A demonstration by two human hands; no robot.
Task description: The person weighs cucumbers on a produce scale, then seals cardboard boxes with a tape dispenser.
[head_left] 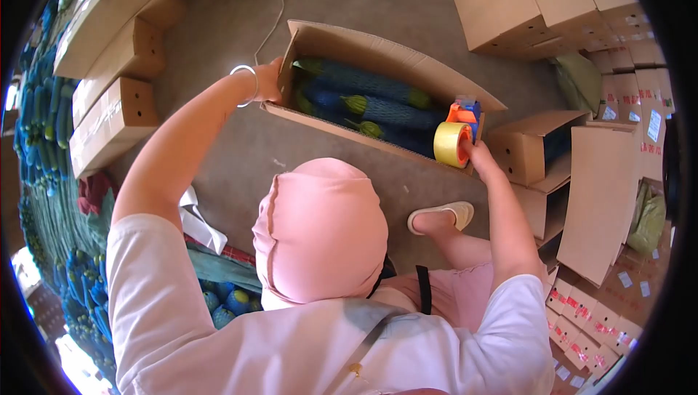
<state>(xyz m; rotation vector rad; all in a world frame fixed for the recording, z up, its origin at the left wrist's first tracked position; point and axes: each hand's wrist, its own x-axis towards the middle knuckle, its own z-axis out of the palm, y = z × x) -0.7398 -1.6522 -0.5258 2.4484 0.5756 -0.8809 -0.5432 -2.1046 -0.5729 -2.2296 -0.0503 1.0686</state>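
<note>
A long open cardboard box (pixel 349 130) sits on the floor, its far side flap raised. Inside lie several long green gourd-like vegetables (pixel 396 110) wrapped in blue netting. My left hand (pixel 269 82) grips the left end of the box; some fingers are hidden behind the cardboard. At the opposite end, my right hand (pixel 481 159) is closed around an orange-and-blue packing tape dispenser (pixel 465 115). Its large roll of yellow tape (pixel 446 143) faces me, close to the near right corner of the box.
Stacked cartons (pixel 109 122) stand at the left, beside many blue-netted vegetables (pixel 47 115). More cartons (pixel 502 2) rise at the upper right. An open carton (pixel 523 151) stands right of my right hand. A thin strap (pixel 280 13) lies on the floor.
</note>
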